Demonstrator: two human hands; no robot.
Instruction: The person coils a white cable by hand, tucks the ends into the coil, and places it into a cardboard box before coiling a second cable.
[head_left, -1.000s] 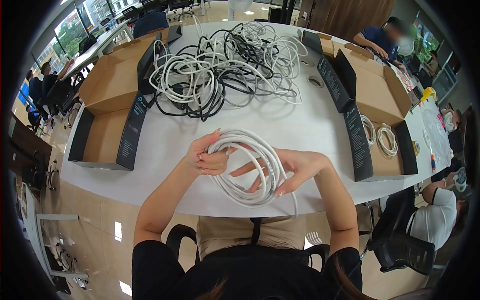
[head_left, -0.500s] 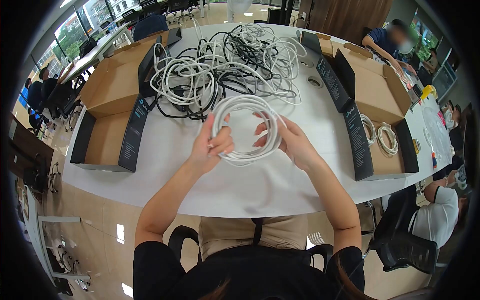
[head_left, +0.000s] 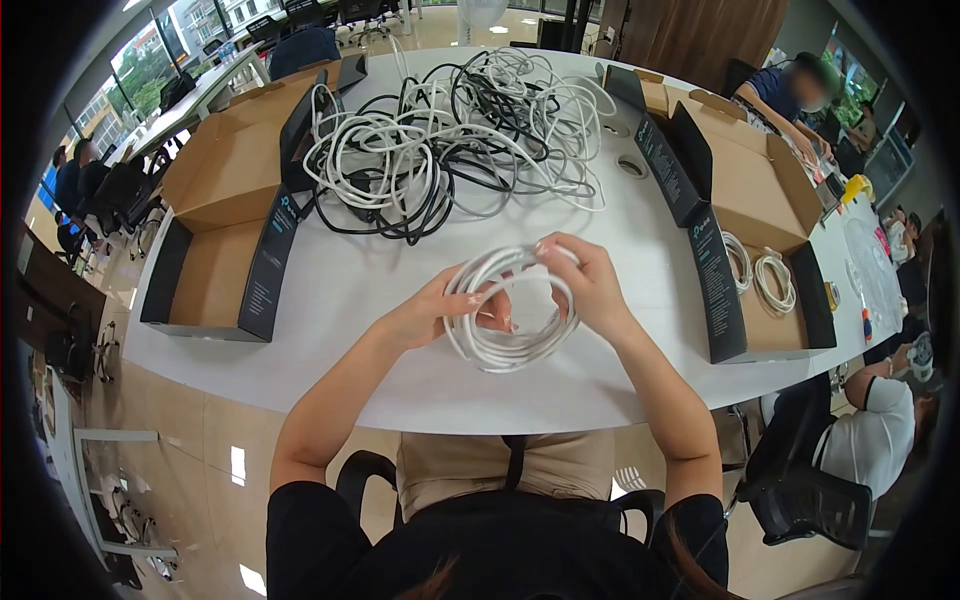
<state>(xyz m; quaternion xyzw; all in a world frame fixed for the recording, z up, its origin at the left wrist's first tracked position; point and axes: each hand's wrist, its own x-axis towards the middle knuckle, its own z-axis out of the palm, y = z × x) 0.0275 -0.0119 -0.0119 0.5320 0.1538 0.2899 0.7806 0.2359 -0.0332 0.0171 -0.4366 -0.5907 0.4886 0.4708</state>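
A coiled white cable (head_left: 510, 355) is held between my two hands above the near part of the white table (head_left: 420, 385). My left hand (head_left: 447, 308) grips the left side of the coil, its fingers reaching through the ring. At the upper right of the coil, my right hand (head_left: 588, 285) is closed around the loops. Beyond my hands lies a tangled pile of white and black cables (head_left: 450, 140).
To the left stands an open black cardboard box (head_left: 220, 265) with a bare brown inside. Another open box (head_left: 770, 330) on the right holds white coiled cables (head_left: 775, 278). A person (head_left: 785, 95) sits at the far right, and another in a white sleeve (head_left: 870, 430) sits nearer.
Both hands have brought the coil lower and closer to me. My right hand has moved from the coil's right side to its upper right, and the loops have turned.
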